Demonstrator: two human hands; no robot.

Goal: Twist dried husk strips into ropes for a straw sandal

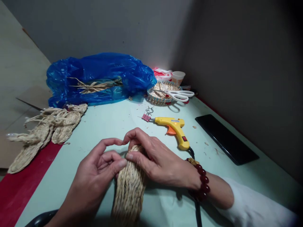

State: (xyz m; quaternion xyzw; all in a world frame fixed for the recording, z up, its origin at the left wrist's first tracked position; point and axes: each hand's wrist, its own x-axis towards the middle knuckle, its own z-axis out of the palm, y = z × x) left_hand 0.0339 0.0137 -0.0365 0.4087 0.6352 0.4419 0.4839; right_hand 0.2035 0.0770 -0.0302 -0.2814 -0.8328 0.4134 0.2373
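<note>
A woven straw piece point(130, 192), made of braided rows laid side by side, stands out from the near edge of the view toward the middle of the table. My left hand point(99, 167) pinches its far left edge between thumb and fingers. From the right, my right hand point(153, 157) wraps over the far end, thumb pressed on top and fingers behind it. Both index fingertips meet just beyond the piece. The fingers partly hide its far end. Beyond my right hand lies a yellow glue gun point(174, 124) with an orange trigger, its nozzle at a pink clip stand point(146, 117).
A blue plastic bag point(101, 66) holds dry straw strands point(97, 85) at the back. White-handled scissors point(180, 94) rest on a woven basket point(158, 100) near a paper cup point(178, 77). Straw slippers point(47, 132) lie left; a black phone-like slab point(227, 138) lies right.
</note>
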